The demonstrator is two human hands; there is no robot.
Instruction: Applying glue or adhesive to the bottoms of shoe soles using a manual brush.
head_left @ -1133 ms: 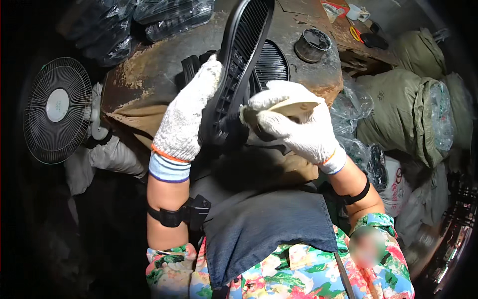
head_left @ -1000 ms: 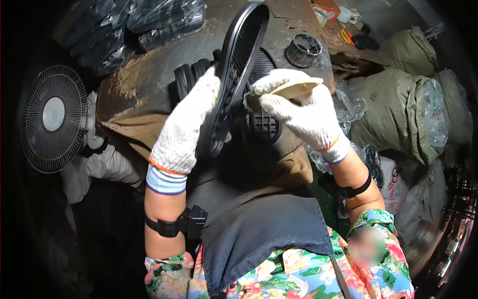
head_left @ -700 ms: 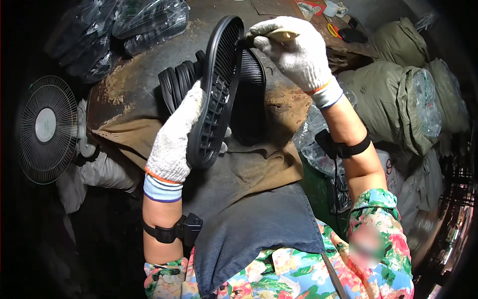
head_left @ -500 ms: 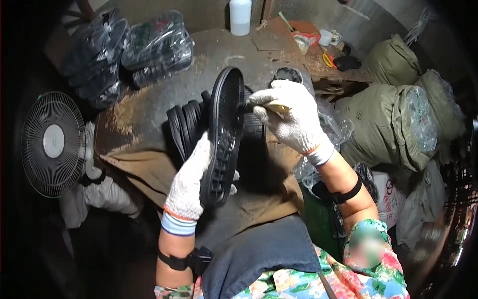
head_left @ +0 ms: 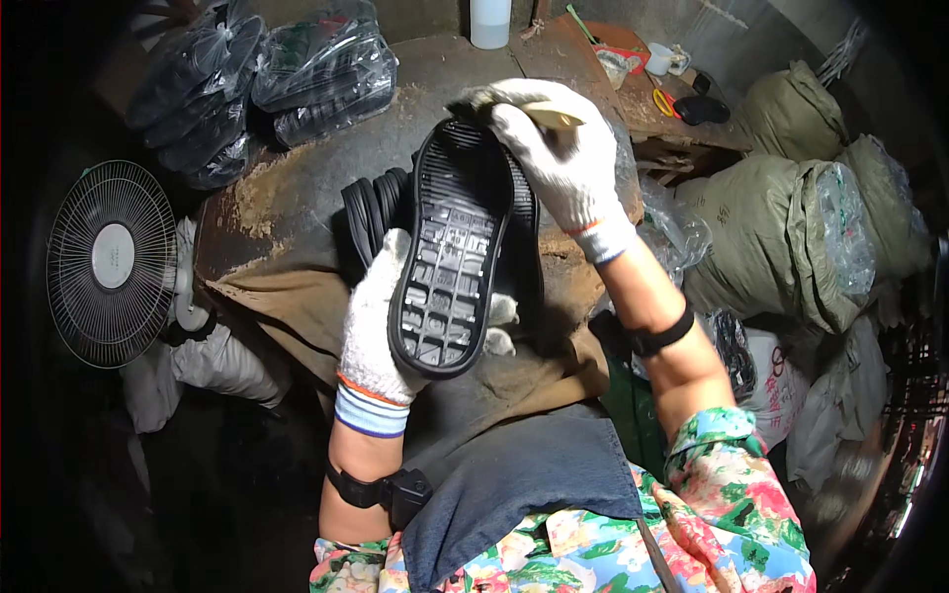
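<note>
My left hand (head_left: pixel 374 321), in a white knitted glove, grips a black shoe sole (head_left: pixel 453 267) by its sides. The sole stands tilted, its hollow ribbed and gridded inner face toward me; gloved fingertips show past its right edge. Closed round a brush (head_left: pixel 552 116) with a pale handle, my gloved right hand (head_left: pixel 568 163) is at the sole's far end. The brush's dark tip meets the rim there, partly hidden by the fingers. Several more black soles (head_left: pixel 374 210) stand bunched on the table behind, and another dark sole (head_left: pixel 528 232) shows at the right.
Plastic-wrapped stacks of soles (head_left: pixel 321 84) lie at the table's (head_left: pixel 435 74) far left. A white bottle (head_left: pixel 490 25) stands at the back. Yellow-handled scissors (head_left: pixel 663 102) rest on the back-right surface. A fan (head_left: pixel 111 259) is at left; large green sacks (head_left: pixel 746 232) crowd the right.
The sole has turned so its inner face shows more fully. My right hand has moved with the brush up and left, from the sole's right side to its far end.
</note>
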